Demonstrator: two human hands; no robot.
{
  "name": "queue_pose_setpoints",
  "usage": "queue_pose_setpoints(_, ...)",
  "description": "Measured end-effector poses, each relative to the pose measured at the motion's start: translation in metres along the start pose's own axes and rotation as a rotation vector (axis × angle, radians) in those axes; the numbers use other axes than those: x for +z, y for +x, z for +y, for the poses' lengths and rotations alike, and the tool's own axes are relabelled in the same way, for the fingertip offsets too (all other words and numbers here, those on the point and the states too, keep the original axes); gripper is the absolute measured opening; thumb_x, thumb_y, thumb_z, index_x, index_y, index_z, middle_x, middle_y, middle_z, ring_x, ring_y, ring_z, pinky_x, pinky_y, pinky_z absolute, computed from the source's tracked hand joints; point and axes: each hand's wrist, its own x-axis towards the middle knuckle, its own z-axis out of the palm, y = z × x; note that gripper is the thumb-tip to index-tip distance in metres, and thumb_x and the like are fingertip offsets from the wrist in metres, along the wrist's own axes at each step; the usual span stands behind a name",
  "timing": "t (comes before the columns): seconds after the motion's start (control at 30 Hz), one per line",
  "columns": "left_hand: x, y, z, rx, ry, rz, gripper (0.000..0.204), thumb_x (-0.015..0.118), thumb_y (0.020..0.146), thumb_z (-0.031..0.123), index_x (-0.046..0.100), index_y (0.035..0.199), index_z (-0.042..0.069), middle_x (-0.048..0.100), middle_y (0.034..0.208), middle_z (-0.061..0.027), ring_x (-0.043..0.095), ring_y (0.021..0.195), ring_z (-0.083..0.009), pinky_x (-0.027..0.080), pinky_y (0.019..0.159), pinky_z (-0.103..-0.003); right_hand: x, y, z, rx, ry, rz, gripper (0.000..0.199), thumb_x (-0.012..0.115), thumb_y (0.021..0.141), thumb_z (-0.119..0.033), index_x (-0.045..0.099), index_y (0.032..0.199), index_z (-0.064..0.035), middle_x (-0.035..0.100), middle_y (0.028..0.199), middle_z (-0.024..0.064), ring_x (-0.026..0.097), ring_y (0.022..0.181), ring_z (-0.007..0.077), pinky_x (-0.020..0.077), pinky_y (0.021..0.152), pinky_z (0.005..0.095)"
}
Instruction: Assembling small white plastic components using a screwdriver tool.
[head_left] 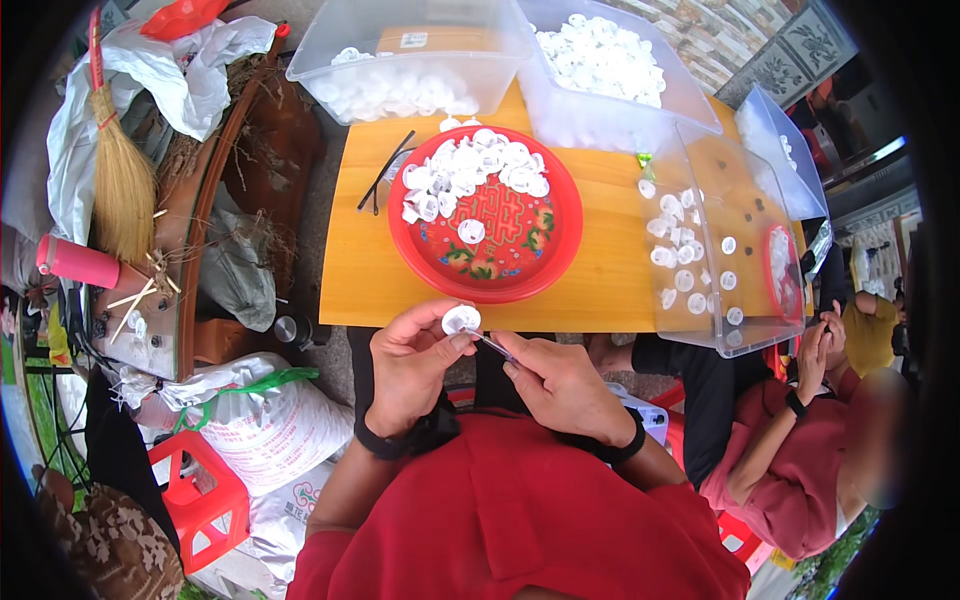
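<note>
In front of my chest, just off the near edge of the table, my left hand [408, 368] pinches a small round white plastic piece [461, 319] between thumb and fingers. My right hand [566, 386] grips a thin metal tool [494, 346], whose tip meets the lower edge of that piece. The tool's exact kind is too small to make out. Beyond both hands, a round red tray [492, 291] with a printed floral pattern rests on the table. Many similar white pieces [470, 168] are heaped along its far and left sides; a single one [471, 231] lies nearer the middle.
Clear plastic bins [418, 70] with white pieces line the back of the yellow wooden table [350, 280]. On the right, a clear box [735, 345] has pieces scattered about it. Black-framed glasses [384, 178] lie left of the tray. A co-worker [790, 450] sits at right; a red stool [205, 500] stands left.
</note>
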Motion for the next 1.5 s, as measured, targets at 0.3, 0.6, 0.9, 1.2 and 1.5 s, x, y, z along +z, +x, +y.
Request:
queue_pose_setpoints(0.3,0.0,-0.002,0.0,-0.004,0.009,0.005,0.03,0.061,0.078,-0.009,0.055,0.108,-0.005,0.061,0.099,-0.0121,0.061,0.087,-0.0169,0.052,0.073,-0.027,0.003,-0.002,0.0,0.016,-0.005,0.01,0.038,0.053,0.082,-0.007,0.047,0.119,-0.0033,0.056,0.072,0.0152,0.057,0.065,0.0323,0.0448,0.057,0.0401)
queue_pose_setpoints(0.6,0.0,-0.002,-0.001,0.022,0.013,-0.001,0.03,0.061,0.078,-0.009,0.056,0.107,-0.006,0.061,0.098,-0.0121,0.06,0.088,-0.0168,0.052,0.074,-0.028,0.006,-0.002,0.0,0.02,0.006,0.022,0.037,0.053,0.083,-0.003,0.049,0.12,0.0003,0.056,0.076,0.0172,0.058,0.066,0.0307,0.0457,0.061,0.0341)
queue_pose_setpoints(0.9,-0.001,-0.003,-0.001,0.024,0.011,0.008,0.03,0.06,0.078,-0.009,0.055,0.108,-0.006,0.061,0.098,-0.0125,0.06,0.087,-0.0168,0.052,0.074,-0.028,0.002,-0.003,-0.005,0.076,-0.013,-0.022,0.035,0.052,0.083,-0.003,0.049,0.118,0.0001,0.056,0.077,0.0174,0.059,0.068,0.0313,0.0459,0.061,0.0352)
queue_pose_setpoints(1.2,0.0,-0.002,-0.003,0.05,0.021,0.015,0.03,0.059,0.078,-0.01,0.055,0.108,-0.006,0.061,0.098,-0.012,0.06,0.088,-0.0165,0.052,0.074,-0.028,0.007,-0.001,-0.004,0.05,-0.003,0.018,0.036,0.051,0.084,-0.004,0.048,0.12,-0.0018,0.056,0.077,0.0169,0.058,0.067,0.0294,0.0459,0.061,0.0333)
queue_pose_setpoints(1.5,0.004,-0.004,-0.006,0.113,0.054,0.1,0.031,0.059,0.078,-0.01,0.054,0.108,-0.006,0.062,0.096,-0.0127,0.061,0.083,-0.0172,0.051,0.072,-0.027,0.009,0.004,-0.008,0.267,0.314,-0.099,0.035,0.052,0.084,-0.006,0.049,0.119,-0.0022,0.059,0.081,0.0184,0.059,0.068,0.0316,0.0461,0.059,0.0376)
